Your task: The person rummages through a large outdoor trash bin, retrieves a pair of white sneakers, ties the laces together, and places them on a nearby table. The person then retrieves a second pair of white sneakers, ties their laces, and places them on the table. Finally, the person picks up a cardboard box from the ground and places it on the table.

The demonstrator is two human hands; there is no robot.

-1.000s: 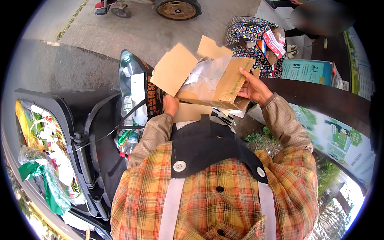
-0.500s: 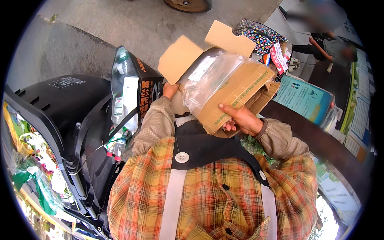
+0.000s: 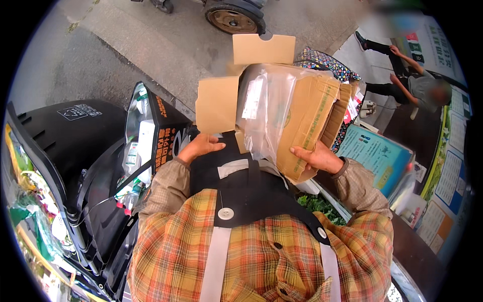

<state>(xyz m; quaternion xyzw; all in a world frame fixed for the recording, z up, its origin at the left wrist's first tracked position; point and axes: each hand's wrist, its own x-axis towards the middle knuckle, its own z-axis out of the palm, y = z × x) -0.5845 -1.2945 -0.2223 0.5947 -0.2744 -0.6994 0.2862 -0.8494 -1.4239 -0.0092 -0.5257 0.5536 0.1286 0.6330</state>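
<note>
My right hand (image 3: 324, 158) grips a brown cardboard box (image 3: 308, 121) at its near right edge, thumb on top and the other fingers mostly hidden beneath. Clear plastic film (image 3: 275, 113) with a white label covers the left part of the box. Loose cardboard flaps stick out, one at the far side (image 3: 263, 49) and one at the left (image 3: 217, 104). My left hand (image 3: 202, 146) is just below the left flap, holding nothing, its fingers stretched toward the box. Under both hands hangs my black apron (image 3: 221, 171).
At my left stand a black bag (image 3: 165, 123) with plastic bottles and a black bin (image 3: 75, 118). Beyond the box lies a dotted patterned bag (image 3: 324, 61). A teal sign (image 3: 371, 156) is at the right, with a seated person (image 3: 425, 98) past it. A wheel (image 3: 234, 21) stands far ahead.
My left hand has come out from beside the box and let go, moving nearer to me. The box has turned more upright and its flaps have swung; my right hand keeps its grip.
</note>
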